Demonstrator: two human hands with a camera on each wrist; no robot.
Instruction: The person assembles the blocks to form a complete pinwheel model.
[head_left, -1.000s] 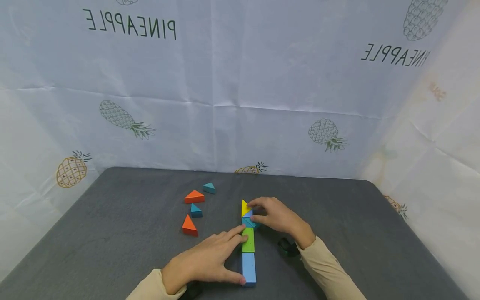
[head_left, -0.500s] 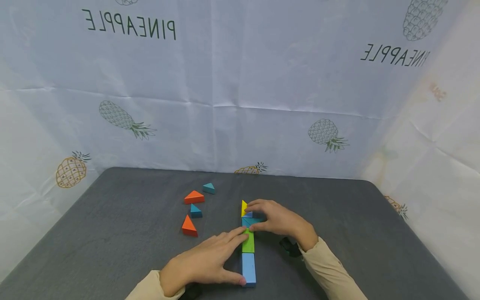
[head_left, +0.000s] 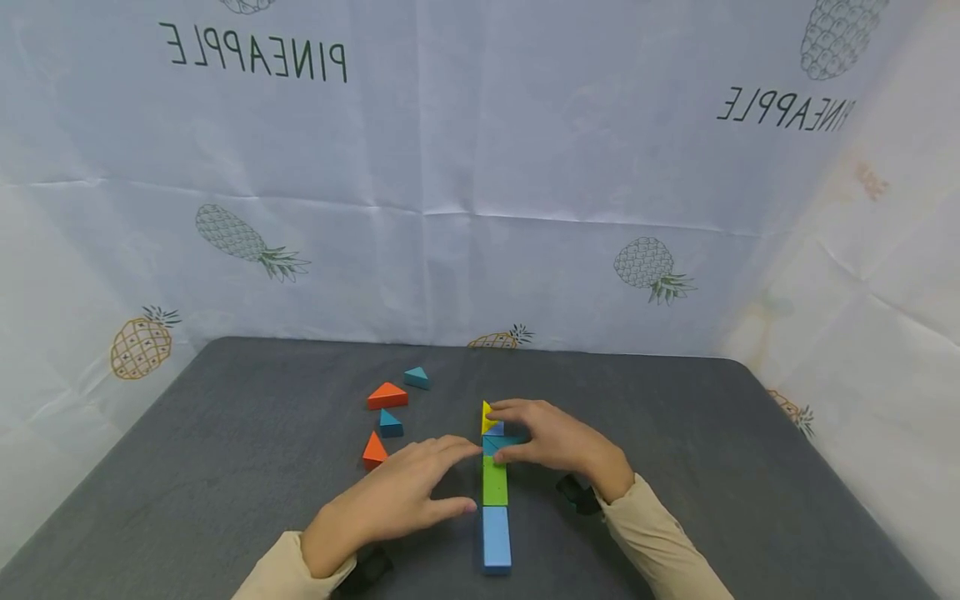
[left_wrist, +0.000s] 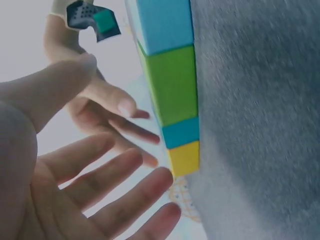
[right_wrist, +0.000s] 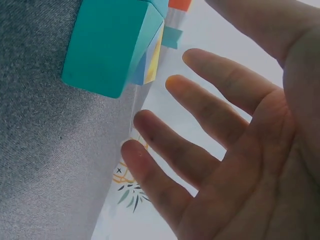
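Note:
A straight row of toy blocks lies on the table: a light blue rectangular block (head_left: 496,540), a green rectangular block (head_left: 494,485), teal triangular blocks (head_left: 510,440), then a small blue triangle (head_left: 496,430) beside a yellow triangular block (head_left: 486,416). My left hand (head_left: 397,493) hovers left of the row, its fingers extended and thumb spread, holding nothing. Over the far part of the row is my right hand (head_left: 561,442), thumb near the teal and green blocks. The right wrist view shows its fingers loosely extended, apart from a teal block (right_wrist: 107,47).
Left of the row lie loose triangular blocks: an orange one (head_left: 387,396), a teal one (head_left: 417,378), another teal one (head_left: 391,423) and an orange one (head_left: 374,451) partly behind my left hand. A pineapple-print curtain (head_left: 465,275) hangs behind the grey table (head_left: 637,392).
My left hand has moved left off the light blue and green blocks. My right hand has shifted slightly toward me, and a teal triangle now sticks out rightward from the row beneath it.

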